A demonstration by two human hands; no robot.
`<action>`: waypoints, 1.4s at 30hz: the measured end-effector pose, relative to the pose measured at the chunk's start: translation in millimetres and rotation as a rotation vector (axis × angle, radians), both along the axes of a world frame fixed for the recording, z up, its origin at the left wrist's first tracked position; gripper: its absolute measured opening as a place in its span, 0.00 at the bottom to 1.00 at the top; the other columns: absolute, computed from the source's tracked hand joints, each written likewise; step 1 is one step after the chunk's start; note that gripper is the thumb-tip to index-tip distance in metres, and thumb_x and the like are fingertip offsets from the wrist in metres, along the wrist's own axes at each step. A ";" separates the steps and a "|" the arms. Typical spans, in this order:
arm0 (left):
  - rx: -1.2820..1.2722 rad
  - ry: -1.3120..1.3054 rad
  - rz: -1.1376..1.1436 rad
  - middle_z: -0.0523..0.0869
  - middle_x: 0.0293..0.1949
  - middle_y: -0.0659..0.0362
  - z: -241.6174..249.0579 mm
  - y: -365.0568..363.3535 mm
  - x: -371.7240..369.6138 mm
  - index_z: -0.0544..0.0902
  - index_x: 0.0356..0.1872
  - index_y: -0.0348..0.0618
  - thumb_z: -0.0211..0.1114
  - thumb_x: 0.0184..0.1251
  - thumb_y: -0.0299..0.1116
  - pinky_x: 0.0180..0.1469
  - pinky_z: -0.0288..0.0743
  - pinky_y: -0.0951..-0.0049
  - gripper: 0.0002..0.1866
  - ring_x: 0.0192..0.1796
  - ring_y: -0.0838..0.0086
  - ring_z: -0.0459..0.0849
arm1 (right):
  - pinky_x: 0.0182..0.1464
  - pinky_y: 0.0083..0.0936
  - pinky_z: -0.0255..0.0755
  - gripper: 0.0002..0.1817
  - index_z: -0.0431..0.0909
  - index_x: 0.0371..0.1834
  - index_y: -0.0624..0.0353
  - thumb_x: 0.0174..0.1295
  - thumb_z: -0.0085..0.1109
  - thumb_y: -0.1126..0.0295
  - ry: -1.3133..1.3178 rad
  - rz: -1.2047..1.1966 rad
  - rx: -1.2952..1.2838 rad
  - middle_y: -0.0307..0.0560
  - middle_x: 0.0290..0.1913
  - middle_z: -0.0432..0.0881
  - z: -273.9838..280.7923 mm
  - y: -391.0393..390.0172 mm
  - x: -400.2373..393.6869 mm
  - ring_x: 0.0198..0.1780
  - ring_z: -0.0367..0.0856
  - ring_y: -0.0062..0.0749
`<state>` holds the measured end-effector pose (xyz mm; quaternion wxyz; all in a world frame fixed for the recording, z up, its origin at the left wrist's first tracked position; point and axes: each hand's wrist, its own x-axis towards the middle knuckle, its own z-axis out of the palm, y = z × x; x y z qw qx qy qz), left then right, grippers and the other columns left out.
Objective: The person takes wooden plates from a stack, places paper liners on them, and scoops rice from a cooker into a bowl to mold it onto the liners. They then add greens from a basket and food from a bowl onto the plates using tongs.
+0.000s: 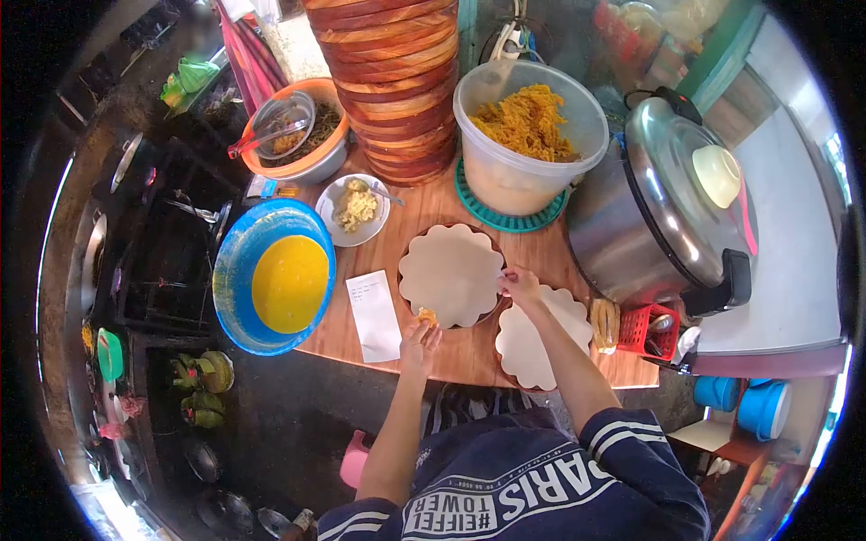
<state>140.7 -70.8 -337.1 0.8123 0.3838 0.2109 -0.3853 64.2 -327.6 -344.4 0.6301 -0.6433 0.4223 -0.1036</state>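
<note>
My left hand (419,341) holds a small golden piece of food (427,316) at the near edge of a round plate lined with scalloped pale paper (449,270). My right hand (520,285) pinches the right edge of that paper liner. A second scalloped paper-lined plate (534,347) lies just right of it, under my right forearm. Both plates sit on the wooden counter (469,356).
A blue bowl of yellow batter (280,275), a white slip of paper (373,316), a small dish of food (354,209), a tub of orange shredded food (528,135), a stack of wooden trays (397,81) and a large steel rice cooker (667,207) crowd the counter.
</note>
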 end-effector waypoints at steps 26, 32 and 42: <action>0.027 0.026 -0.576 0.78 0.47 0.61 9.7 -16.7 -108.7 0.71 0.51 0.44 0.58 0.65 0.30 0.57 0.72 0.64 0.14 0.52 0.75 0.75 | 0.61 0.36 0.64 0.23 0.72 0.56 0.64 0.54 0.52 0.75 0.420 0.161 -0.721 0.60 0.55 0.75 11.0 -46.0 -169.9 0.59 0.69 0.53; 0.033 0.022 -0.561 0.77 0.47 0.61 11.1 -17.2 -109.1 0.71 0.50 0.43 0.58 0.66 0.29 0.58 0.72 0.66 0.13 0.52 0.74 0.76 | 0.63 0.35 0.63 0.25 0.69 0.59 0.64 0.54 0.53 0.76 0.477 0.177 -0.720 0.60 0.59 0.71 8.7 -39.0 -169.6 0.61 0.68 0.52; 0.073 -0.115 -0.471 0.79 0.44 0.60 23.4 -9.0 -101.6 0.73 0.48 0.44 0.63 0.62 0.31 0.52 0.73 0.69 0.14 0.46 0.71 0.79 | 0.49 0.35 0.72 0.14 0.74 0.44 0.66 0.53 0.56 0.77 0.185 -0.104 -0.879 0.53 0.42 0.79 54.4 18.6 -232.1 0.46 0.78 0.49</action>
